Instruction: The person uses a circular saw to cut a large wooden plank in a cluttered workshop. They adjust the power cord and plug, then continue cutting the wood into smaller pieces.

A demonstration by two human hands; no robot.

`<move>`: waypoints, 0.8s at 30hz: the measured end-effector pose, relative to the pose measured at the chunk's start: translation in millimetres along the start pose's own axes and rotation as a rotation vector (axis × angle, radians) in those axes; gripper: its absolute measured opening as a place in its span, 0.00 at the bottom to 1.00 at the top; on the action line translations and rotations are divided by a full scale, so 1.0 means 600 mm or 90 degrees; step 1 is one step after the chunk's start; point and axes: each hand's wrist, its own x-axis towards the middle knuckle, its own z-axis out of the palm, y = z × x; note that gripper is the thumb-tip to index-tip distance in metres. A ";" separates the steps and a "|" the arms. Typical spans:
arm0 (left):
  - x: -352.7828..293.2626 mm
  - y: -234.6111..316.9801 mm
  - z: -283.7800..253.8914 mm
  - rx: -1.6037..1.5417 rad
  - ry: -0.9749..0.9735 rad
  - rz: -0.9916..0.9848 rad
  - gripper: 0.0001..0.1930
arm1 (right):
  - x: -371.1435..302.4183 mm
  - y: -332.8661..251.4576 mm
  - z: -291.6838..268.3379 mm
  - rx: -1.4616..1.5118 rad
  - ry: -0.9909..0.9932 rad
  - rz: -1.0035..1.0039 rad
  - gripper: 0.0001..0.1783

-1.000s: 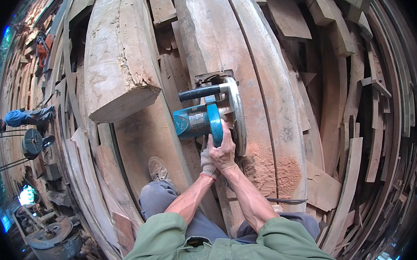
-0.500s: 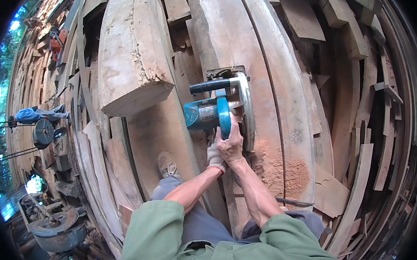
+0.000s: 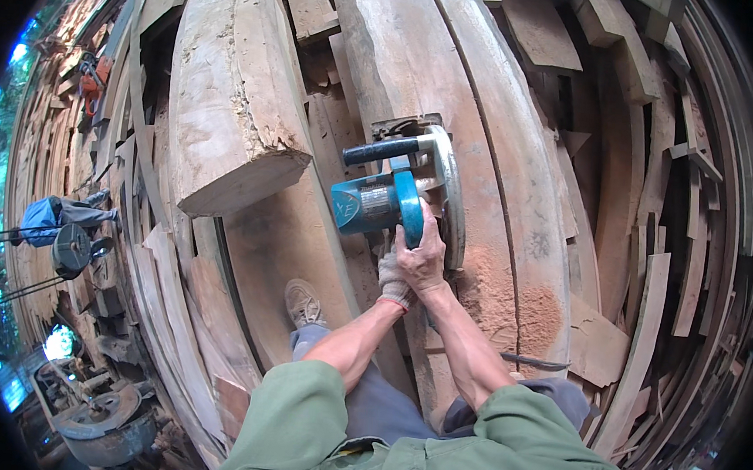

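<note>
A teal circular saw (image 3: 370, 201) with a black front handle (image 3: 380, 154) sits on a long, thick timber slab (image 3: 491, 95). At the saw's rear, my bare right hand (image 3: 424, 254) is closed around the teal grip, its fingers wrapped over the top. My left hand (image 3: 394, 275), in a pale knitted glove, is closed up against the same rear end, partly covered by the right; what its fingers grip is hidden. A dark straight line (image 3: 496, 169) runs lengthwise along the slab. Reddish sawdust (image 3: 537, 318) lies behind the saw, near the slab's close end.
A thick beam (image 3: 244, 130) with a rough cut end lies left of the saw. My shoe (image 3: 304, 303) rests on a board below it. Stacked planks (image 3: 626, 165) crowd the right. Far left are an orange chainsaw (image 3: 93, 84), a person in blue (image 3: 41, 220) and a wheeled machine (image 3: 102, 417).
The saw and both hands have edged slightly forward along the slab. At the left, the person in blue has shifted a little in the picture as the view turned slightly.
</note>
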 end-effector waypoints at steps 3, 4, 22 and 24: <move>0.002 0.009 0.005 -0.017 0.026 0.044 0.17 | 0.004 0.002 0.004 -0.001 0.002 0.001 0.38; 0.004 0.008 0.005 -0.054 0.022 0.059 0.16 | 0.005 0.002 0.004 0.004 0.004 0.002 0.38; 0.049 -0.047 0.017 -0.032 0.104 0.129 0.15 | 0.029 0.004 0.016 0.011 0.009 0.005 0.38; 0.057 -0.061 0.018 -0.014 0.121 0.129 0.15 | 0.032 0.005 0.017 0.014 0.010 0.005 0.38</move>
